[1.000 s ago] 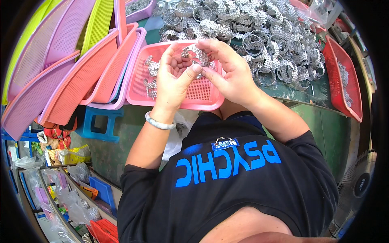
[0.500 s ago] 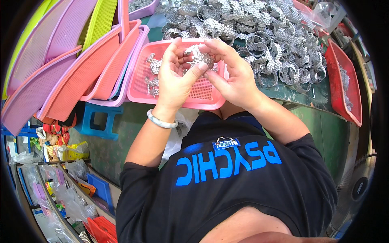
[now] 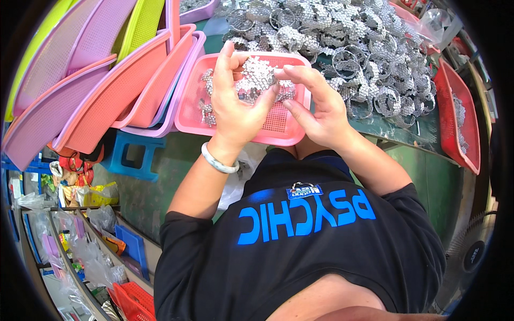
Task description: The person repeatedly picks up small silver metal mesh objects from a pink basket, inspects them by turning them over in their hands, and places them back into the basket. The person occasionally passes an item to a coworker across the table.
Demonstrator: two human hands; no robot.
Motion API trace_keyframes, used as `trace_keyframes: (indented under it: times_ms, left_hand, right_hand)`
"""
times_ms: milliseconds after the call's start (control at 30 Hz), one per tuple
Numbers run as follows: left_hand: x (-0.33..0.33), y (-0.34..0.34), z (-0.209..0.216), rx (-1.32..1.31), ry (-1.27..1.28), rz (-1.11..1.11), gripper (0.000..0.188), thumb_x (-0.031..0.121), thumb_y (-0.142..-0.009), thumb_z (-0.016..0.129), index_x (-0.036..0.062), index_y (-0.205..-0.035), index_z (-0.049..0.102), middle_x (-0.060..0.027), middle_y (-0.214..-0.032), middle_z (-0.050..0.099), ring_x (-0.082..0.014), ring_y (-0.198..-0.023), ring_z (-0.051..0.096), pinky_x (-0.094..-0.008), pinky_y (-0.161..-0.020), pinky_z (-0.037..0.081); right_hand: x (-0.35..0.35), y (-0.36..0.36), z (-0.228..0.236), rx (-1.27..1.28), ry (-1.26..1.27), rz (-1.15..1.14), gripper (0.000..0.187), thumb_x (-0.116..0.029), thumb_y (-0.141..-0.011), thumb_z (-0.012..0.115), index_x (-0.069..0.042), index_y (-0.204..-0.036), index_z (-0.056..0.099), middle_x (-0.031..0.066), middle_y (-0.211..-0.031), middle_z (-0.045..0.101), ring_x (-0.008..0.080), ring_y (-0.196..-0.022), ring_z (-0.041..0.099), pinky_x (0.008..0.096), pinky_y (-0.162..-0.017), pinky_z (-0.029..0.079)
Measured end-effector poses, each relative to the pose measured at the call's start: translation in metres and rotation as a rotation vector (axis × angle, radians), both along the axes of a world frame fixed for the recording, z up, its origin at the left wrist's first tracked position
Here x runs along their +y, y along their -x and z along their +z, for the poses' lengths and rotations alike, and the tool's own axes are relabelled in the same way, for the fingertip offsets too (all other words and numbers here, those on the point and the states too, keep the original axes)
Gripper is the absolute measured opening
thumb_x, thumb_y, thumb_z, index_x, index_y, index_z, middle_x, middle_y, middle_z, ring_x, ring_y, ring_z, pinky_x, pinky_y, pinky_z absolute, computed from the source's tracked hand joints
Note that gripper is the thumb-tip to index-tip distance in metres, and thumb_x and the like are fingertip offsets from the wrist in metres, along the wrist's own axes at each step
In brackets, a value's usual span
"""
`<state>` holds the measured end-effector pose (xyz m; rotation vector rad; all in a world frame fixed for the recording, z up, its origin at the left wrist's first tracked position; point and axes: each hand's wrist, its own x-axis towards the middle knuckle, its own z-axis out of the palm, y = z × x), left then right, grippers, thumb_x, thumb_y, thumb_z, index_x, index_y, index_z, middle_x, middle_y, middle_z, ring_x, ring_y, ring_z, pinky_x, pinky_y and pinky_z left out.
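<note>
My left hand (image 3: pixel 234 109) holds a silver, scaly metal band (image 3: pixel 257 74) between its thumb and fingers, above a pink plastic basket (image 3: pixel 243 137). The band faces up, its small shiny plates spread wide. On its right side my right hand (image 3: pixel 320 104) has its thumb and fingers apart; the index fingertip is at the band's edge, and whether it touches I cannot tell. Within the basket, similar silver pieces (image 3: pixel 208 113) lie along the left side, partly hidden behind my left hand.
A large heap of ring-shaped silver bands (image 3: pixel 364 64) covers the green table (image 3: pixel 385 128). Nested purple, pink and green baskets (image 3: pixel 107 96) lean at the left. A red basket (image 3: pixel 447 120) with silver pieces stands at the right. Below left is a blue stool (image 3: pixel 131 160).
The band has turned from a bunched shape to a spread face. My right thumb and fingers have come apart and drawn back to the right, while my left hand keeps hold.
</note>
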<state>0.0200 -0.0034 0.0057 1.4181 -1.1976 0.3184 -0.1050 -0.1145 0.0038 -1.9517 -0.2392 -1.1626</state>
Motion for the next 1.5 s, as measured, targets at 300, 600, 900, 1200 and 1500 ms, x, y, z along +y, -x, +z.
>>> trace_keyframes:
  times_ms: [300,600,900,1200,1500]
  left_hand:
    - [0.007,0.005,0.004,-0.187,-0.012,0.100,0.089,0.006,-0.061,0.076,-0.0034,-0.134,0.026,-0.0144,-0.107,0.054,-0.0260,-0.096,0.050,-0.0350,-0.082,0.041]
    - [0.011,-0.001,-0.002,-0.327,0.070,0.116,0.087,0.001,-0.061,0.074,-0.0040,-0.134,0.025,-0.0181,-0.107,0.057,-0.0297,-0.098,0.052,-0.0382,-0.086,0.040]
    - [0.014,-0.004,-0.003,-0.372,0.101,0.124,0.087,-0.001,-0.062,0.073,-0.0036,-0.134,0.026,-0.0171,-0.108,0.057,-0.0295,-0.097,0.053,-0.0382,-0.085,0.040]
    - [0.082,-0.002,0.008,-0.219,0.033,0.222,0.060,0.006,-0.060,0.075,-0.0034,-0.114,0.052,-0.0165,-0.106,0.054,-0.0259,-0.094,0.055,-0.0324,-0.081,0.044]
    - [0.188,-0.009,-0.102,0.582,-0.221,0.272,0.043,-0.004,-0.074,0.060,-0.0029,-0.116,0.049,-0.0072,-0.098,0.057,-0.0130,-0.086,0.056,-0.0266,-0.077,0.047]
  right_hand:
    - [0.001,0.004,0.003,0.019,0.050,-0.023,0.049,0.009,-0.068,0.060,-0.002,-0.115,0.052,0.0112,-0.106,0.059,0.0267,-0.102,0.055,0.0348,-0.087,0.044]
    - [0.004,0.003,0.002,0.017,0.053,-0.007,0.048,0.010,-0.067,0.059,-0.002,-0.113,0.054,0.0112,-0.105,0.060,0.0276,-0.101,0.054,0.0351,-0.087,0.044]
    - [0.007,0.001,0.002,0.042,0.053,-0.008,0.048,0.011,-0.067,0.059,-0.002,-0.113,0.054,0.0112,-0.104,0.060,0.0270,-0.100,0.055,0.0344,-0.086,0.044]
    - [-0.003,0.002,-0.004,0.089,-0.038,-0.013,0.040,0.009,-0.076,0.058,-0.002,-0.114,0.053,0.0095,-0.104,0.060,0.0189,-0.098,0.057,0.0288,-0.084,0.044]
    - [-0.018,0.000,-0.015,0.163,-0.079,0.038,0.031,0.005,-0.083,0.054,0.003,-0.114,0.054,0.0108,-0.106,0.061,0.0126,-0.094,0.056,0.0239,-0.082,0.044]
